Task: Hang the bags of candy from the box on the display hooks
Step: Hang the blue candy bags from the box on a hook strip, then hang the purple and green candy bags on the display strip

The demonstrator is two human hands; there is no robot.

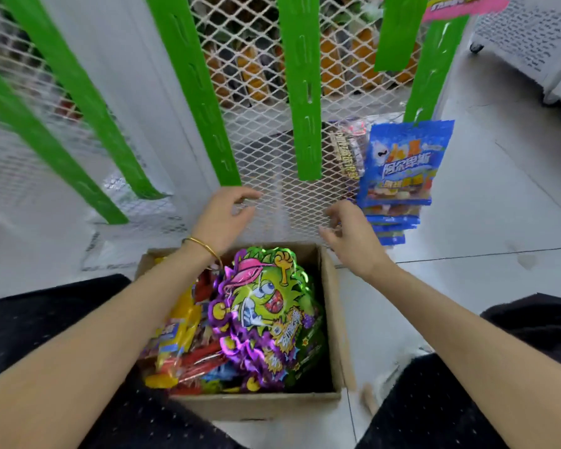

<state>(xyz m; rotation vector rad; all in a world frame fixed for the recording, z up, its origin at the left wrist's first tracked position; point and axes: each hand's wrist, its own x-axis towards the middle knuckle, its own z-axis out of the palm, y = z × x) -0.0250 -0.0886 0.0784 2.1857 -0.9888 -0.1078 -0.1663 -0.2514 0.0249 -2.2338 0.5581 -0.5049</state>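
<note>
A cardboard box stands on the floor between my knees, full of candy bags. On top lies a shiny green and purple bag with a cartoon face; yellow and red bags lie to its left. My left hand hovers above the box's far edge, fingers loosely curled, holding nothing. My right hand is also empty, fingers relaxed, just left of several blue candy bags that hang from a green hook strip. Both hands are close to the white wire mesh.
Several green hook strips hang down the mesh panel, most of them bare. A darker packet hangs behind the blue bags. A white cart on wheels stands at the far right on the tiled floor.
</note>
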